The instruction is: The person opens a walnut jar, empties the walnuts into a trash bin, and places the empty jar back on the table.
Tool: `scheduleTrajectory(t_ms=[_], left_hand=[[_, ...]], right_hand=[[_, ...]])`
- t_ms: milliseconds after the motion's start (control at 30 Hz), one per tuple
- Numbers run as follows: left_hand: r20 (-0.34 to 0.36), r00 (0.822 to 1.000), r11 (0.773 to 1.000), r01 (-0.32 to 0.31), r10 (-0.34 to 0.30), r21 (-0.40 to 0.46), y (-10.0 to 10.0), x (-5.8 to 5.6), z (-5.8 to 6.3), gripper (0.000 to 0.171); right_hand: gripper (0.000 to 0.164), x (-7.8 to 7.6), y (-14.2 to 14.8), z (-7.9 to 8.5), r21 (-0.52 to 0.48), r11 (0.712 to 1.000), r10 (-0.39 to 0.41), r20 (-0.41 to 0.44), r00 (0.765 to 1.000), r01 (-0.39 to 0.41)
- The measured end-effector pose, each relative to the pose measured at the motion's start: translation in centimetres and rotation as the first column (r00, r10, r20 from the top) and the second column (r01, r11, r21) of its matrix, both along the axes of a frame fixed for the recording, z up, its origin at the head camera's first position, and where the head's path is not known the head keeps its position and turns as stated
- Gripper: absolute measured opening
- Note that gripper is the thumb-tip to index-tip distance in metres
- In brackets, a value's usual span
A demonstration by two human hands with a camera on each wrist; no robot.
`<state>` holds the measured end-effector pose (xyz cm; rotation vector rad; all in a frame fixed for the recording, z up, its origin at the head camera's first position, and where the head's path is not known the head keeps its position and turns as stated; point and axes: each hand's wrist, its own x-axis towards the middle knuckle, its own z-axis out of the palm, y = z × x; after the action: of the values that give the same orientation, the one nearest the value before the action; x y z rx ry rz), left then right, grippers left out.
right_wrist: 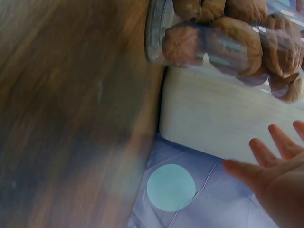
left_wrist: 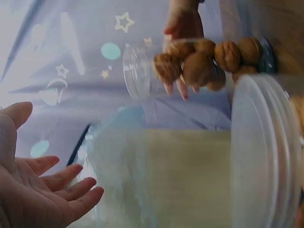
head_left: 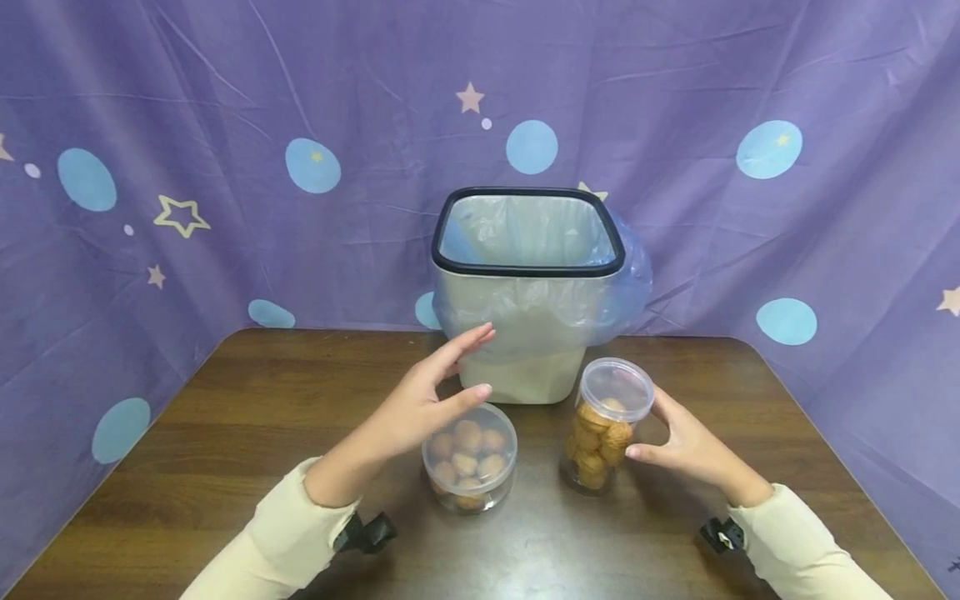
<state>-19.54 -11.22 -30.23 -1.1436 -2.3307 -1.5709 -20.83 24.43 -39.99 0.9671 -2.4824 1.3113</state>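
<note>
A tall clear jar of walnuts (head_left: 596, 442) stands upright on the table, its lid on. My right hand (head_left: 693, 446) is beside its right side with fingers spread; in the right wrist view this hand (right_wrist: 280, 175) shows a gap from the jar (right_wrist: 232, 45). To the left is a short, wide clear jar (head_left: 471, 467) under a translucent lid, with several round brown nuts inside. Above its left edge hovers my left hand (head_left: 408, 408), thumb and fingers apart and nothing between them. The left wrist view shows that hand (left_wrist: 42, 190) with extended fingers, apart from the short jar's lid (left_wrist: 256, 152).
Behind the jars stands a pale bin (head_left: 517, 367) with a black rim and a bluish plastic liner (head_left: 630, 283) folded over its sides. The brown wooden table (head_left: 300, 392) meets a purple patterned curtain (head_left: 375, 100) at the back and sides.
</note>
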Motion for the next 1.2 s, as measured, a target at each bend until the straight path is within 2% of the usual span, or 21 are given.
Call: scheduleTrajectory(t_ms=[233,533,667,1000,1200], left_hand=[[0.041,0.999,0.999,0.001,-0.002,0.034,2.1,0.6,0.4,0.065],[0.07,0.997,0.999,0.037,-0.036,-0.015,5.4,1.2,-0.1,0.073],[0.107,0.993,0.999,0.045,-0.042,-0.02,7.0,1.3,-0.5,0.074],[0.257,0.966,1.0,0.003,0.0,-0.013,10.1,1.6,0.0,0.079],[0.317,0.948,0.999,0.014,-0.025,0.039,11.0,1.2,-0.3,0.078]], right_hand=[[0.09,0.8,-0.5,-0.2,0.009,0.998,-0.057,0.068,0.996,0.057],[0.092,1.4,-1.4,-1.0,-0.063,0.998,0.008,0.121,0.993,-0.001],[0.093,1.6,-1.6,-1.0,-0.059,0.998,-0.013,0.151,0.988,0.023],[0.093,1.5,-2.1,-1.3,-0.04,0.999,-0.004,0.169,0.986,0.011],[0.093,1.4,-2.0,-1.6,-0.055,0.998,0.003,0.179,0.984,0.007]])
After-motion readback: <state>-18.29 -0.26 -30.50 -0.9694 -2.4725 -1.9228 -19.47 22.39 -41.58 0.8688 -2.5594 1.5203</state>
